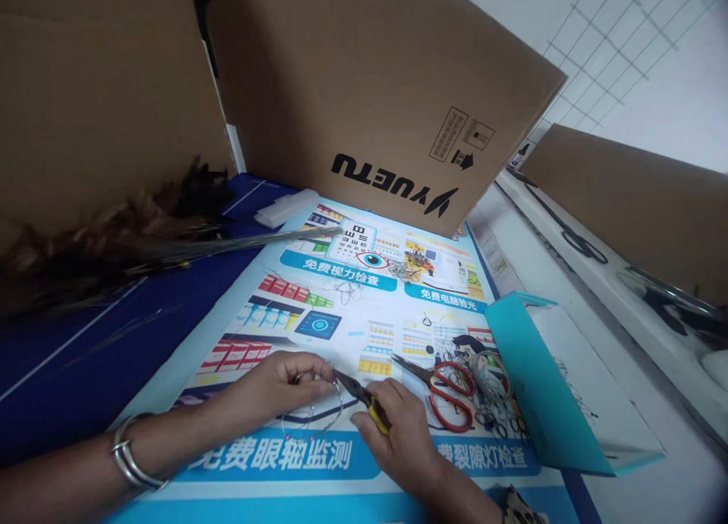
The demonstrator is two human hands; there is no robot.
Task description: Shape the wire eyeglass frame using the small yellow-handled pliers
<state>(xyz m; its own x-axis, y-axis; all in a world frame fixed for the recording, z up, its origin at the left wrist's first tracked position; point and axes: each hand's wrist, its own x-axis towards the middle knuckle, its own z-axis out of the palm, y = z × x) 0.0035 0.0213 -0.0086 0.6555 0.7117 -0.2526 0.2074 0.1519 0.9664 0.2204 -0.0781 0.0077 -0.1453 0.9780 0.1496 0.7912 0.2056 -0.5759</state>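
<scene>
My left hand [267, 391], with silver bangles on the wrist, pinches a thin wire loop [327, 410] above a printed poster [341, 312]. My right hand [398, 433] is closed round yellow-handled pliers [364, 399], whose dark jaws point left and meet the wire near my left fingertips. Red-handled scissors [447, 391] lie shut just right of my right hand. A roll of clear tape [492, 376] and a scatter of small wire pieces [500, 418] lie beyond the scissors.
A feather duster [114, 243] lies across the blue surface at left. Large cardboard boxes [369, 92] stand behind the poster. A teal folder [535, 387] lies at right. Small wire bits [406, 270] lie on the poster's far part.
</scene>
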